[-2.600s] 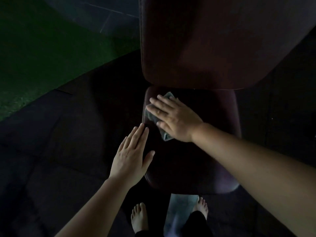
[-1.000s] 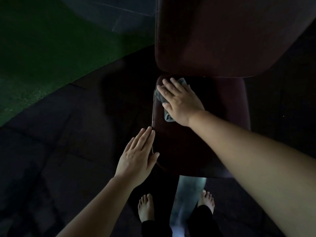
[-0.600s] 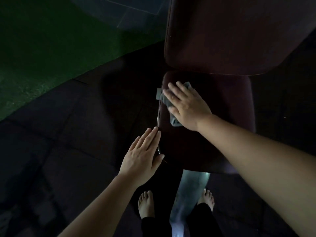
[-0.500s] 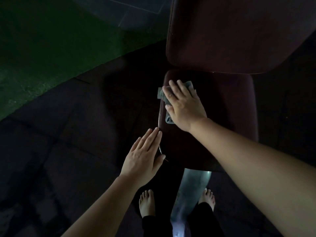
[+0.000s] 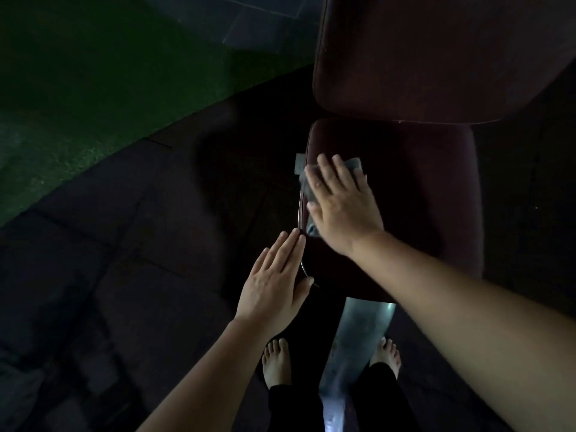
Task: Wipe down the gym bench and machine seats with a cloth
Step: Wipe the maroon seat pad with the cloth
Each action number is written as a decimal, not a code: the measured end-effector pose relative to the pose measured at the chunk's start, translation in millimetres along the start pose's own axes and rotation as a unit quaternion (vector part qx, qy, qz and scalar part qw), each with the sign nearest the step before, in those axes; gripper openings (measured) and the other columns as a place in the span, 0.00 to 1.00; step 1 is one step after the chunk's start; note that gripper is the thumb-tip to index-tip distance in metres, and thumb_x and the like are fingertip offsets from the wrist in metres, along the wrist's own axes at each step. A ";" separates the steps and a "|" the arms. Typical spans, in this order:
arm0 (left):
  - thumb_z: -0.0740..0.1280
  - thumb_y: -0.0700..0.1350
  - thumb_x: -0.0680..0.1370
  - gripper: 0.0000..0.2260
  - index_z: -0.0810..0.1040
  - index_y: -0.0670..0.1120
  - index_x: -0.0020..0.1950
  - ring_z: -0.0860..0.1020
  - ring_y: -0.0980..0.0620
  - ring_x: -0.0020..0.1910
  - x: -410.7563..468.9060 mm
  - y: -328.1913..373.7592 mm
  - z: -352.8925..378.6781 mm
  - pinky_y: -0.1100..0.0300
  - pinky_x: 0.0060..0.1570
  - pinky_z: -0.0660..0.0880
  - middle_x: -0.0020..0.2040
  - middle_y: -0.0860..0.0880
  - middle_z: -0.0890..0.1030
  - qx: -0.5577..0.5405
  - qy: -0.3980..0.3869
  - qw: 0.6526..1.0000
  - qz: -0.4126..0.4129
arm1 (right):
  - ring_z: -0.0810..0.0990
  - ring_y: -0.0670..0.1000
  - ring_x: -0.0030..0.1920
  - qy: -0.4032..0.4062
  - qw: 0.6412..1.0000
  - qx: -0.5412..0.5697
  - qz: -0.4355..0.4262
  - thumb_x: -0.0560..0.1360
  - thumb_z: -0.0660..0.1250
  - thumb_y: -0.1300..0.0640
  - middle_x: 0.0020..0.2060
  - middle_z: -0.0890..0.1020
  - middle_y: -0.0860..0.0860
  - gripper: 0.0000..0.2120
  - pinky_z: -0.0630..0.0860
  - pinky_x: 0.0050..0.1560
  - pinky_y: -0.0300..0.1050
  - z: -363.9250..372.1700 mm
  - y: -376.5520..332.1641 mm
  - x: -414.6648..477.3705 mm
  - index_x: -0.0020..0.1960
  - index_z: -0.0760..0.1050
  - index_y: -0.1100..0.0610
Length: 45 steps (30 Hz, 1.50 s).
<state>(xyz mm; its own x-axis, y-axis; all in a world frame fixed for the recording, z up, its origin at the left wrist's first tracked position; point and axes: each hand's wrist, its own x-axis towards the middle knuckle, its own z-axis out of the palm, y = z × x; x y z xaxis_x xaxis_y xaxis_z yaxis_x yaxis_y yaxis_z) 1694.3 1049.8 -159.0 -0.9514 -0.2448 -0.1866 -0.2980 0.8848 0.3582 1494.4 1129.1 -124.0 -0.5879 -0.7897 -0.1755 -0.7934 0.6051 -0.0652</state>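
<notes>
Cloth (image 5: pixel 354 164) beneath flat right hand (image 5: pixel 343 210) on seat (image 5: pixel 420 213)

Two hands are counted: the left hand (image 5: pixel 274 285) and the right hand (image 5: pixel 339 210). One cloth (image 5: pixel 353 165) is seen. Two bench pads are counted, a seat pad (image 5: pixel 430 213) and a back pad (image 5: pixel 436 57). Two bare feet are seen, a left foot (image 5: pixel 276 360) and a right foot (image 5: pixel 386 353), and one metal beam (image 5: pixel 358 332).

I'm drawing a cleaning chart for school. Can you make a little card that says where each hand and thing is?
Seat pad: dark red, just below the back pad
Cloth: grey, on the seat pad's left part
Right hand: flat, pressing the cloth down
Left hand: fingers straight, at the seat pad's left edge, holding nothing
Bare feet: either side of a metal bar
Floor: dark mats, green turf at the left
</notes>
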 end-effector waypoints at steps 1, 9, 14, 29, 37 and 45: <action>0.52 0.61 0.85 0.32 0.47 0.50 0.85 0.43 0.56 0.84 -0.4 0.4 1.2 0.54 0.82 0.50 0.85 0.54 0.47 -0.003 0.002 1.000 -0.003 | 0.43 0.57 0.83 0.000 1.000 -0.007 -0.019 0.85 0.44 0.42 0.84 0.47 0.54 0.30 0.49 0.81 0.62 4.3 -8.8 -14.5 0.84 0.44 0.52; 0.52 0.64 0.84 0.34 0.48 0.50 0.86 0.42 0.58 0.84 -8.1 -0.9 5.1 0.55 0.82 0.49 0.85 0.55 0.48 -0.010 0.004 1.000 -0.002 | 0.47 0.55 0.83 -0.026 0.993 -0.014 -0.118 0.84 0.47 0.42 0.84 0.51 0.52 0.31 0.49 0.82 0.59 5.6 26.2 -26.4 0.84 0.49 0.50; 0.53 0.64 0.84 0.34 0.49 0.50 0.86 0.43 0.57 0.84 -6.9 1.3 8.0 0.54 0.82 0.51 0.85 0.55 0.49 -0.024 0.016 0.999 -0.013 | 0.42 0.56 0.83 -0.007 1.000 -0.008 0.006 0.86 0.45 0.42 0.84 0.46 0.53 0.31 0.48 0.81 0.63 6.0 -8.1 -12.5 0.84 0.43 0.51; 0.61 0.66 0.82 0.38 0.54 0.49 0.85 0.48 0.56 0.84 -1.8 -0.2 2.8 0.54 0.81 0.55 0.85 0.54 0.53 -0.028 0.030 0.999 -0.007 | 0.46 0.56 0.83 0.008 0.997 0.023 0.080 0.84 0.51 0.42 0.84 0.49 0.53 0.33 0.49 0.81 0.61 11.0 -5.6 -54.1 0.84 0.46 0.52; 0.62 0.64 0.81 0.38 0.54 0.49 0.85 0.49 0.55 0.84 -1.1 4.1 -1.5 0.50 0.80 0.60 0.85 0.54 0.54 -0.029 0.010 0.999 -0.021 | 0.54 0.57 0.83 0.014 0.998 0.025 0.061 0.83 0.50 0.41 0.83 0.57 0.53 0.32 0.55 0.80 0.60 18.4 77.8 -111.7 0.84 0.54 0.52; 0.63 0.64 0.80 0.38 0.54 0.50 0.85 0.49 0.56 0.84 -0.8 4.1 -5.3 0.53 0.80 0.58 0.85 0.55 0.54 -0.027 0.007 0.999 -0.026 | 0.49 0.56 0.83 0.030 0.981 0.064 0.180 0.82 0.52 0.42 0.84 0.53 0.52 0.33 0.53 0.80 0.63 15.3 1.4 -103.4 0.84 0.51 0.51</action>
<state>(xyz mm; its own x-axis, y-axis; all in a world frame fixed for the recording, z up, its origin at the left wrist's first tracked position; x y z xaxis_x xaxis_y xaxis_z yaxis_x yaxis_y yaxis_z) 1693.4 1051.5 -152.5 -0.9353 -0.2963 -0.1934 -0.3508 0.8484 0.3964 1556.5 1213.2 -121.0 -0.8372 -0.5252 -0.1525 -0.5091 0.8503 -0.1335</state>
